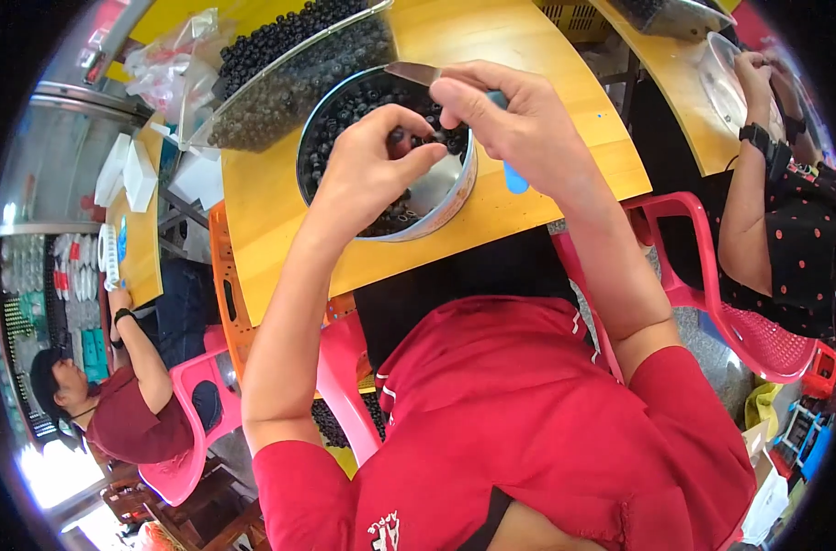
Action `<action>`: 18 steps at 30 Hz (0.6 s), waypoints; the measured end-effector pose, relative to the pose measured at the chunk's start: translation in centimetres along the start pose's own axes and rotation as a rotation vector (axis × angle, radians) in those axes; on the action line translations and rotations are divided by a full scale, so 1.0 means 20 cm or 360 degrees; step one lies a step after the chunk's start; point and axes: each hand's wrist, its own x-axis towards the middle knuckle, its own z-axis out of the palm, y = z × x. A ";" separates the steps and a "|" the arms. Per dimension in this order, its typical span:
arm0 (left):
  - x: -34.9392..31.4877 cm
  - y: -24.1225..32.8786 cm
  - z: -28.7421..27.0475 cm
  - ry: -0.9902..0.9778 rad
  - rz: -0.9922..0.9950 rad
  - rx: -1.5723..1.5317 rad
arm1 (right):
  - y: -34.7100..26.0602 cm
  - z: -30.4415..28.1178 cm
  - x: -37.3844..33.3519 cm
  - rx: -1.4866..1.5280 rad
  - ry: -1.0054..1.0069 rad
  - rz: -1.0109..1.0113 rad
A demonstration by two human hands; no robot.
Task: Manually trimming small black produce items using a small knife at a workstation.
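Observation:
My left hand (372,165) is over the near left part of a round tub (450,207). Its thumb and fingers curl around a dark, berry-like ball (398,138); the grip is partly hidden. In my right hand (519,119), above the tub's right rim, is a knife with a metal blade (412,72) pointing left and a blue handle (515,179) showing below the palm. Many small dark balls (344,115) fill the tub's far and left parts, while its pale bottom shows at the near right. Their exact kind is unclear.
A clear bin (262,115) heaped with similar dark balls stands behind the tub on the yellow wooden table (547,225). Two other people sit at tables left and right, on pink chairs (767,340). An orange crate (230,275) stands by the table's left edge.

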 end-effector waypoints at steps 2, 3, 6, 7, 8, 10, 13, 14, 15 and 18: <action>-0.03 0.01 -0.01 0.0033 0.0002 -0.0220 | 0.03 0.03 0.00 0.0064 -0.0060 -0.0145; -0.05 0.02 -0.01 0.0065 -0.0028 -0.0481 | 0.03 0.02 0.00 0.0047 -0.0152 -0.0039; -0.10 0.04 0.00 0.0150 -0.0035 -0.0816 | 0.02 0.04 -0.01 0.0042 -0.0182 -0.0048; -0.11 0.03 0.02 0.0232 0.0034 -0.0838 | 0.04 0.07 -0.01 0.0113 -0.0166 -0.0104; -0.12 0.03 0.03 0.0314 0.0104 -0.0861 | 0.03 0.07 -0.01 0.0111 -0.0169 -0.0109; -0.14 0.04 0.06 0.0393 0.0113 -0.0876 | -0.01 0.07 -0.03 0.0371 -0.0119 0.0397; -0.15 0.03 0.10 0.0563 0.0273 -0.0924 | -0.01 0.08 -0.03 0.0750 -0.0257 0.0554; -0.15 0.02 0.11 0.0610 0.0319 -0.0915 | -0.01 0.08 -0.03 0.0748 -0.0260 0.0555; -0.15 0.02 0.11 0.0655 0.0364 -0.0906 | -0.01 0.08 -0.03 0.0813 -0.0290 0.0581; -0.15 0.02 0.11 0.0643 0.0410 -0.0940 | 0.02 0.08 -0.02 0.0937 -0.0343 0.0619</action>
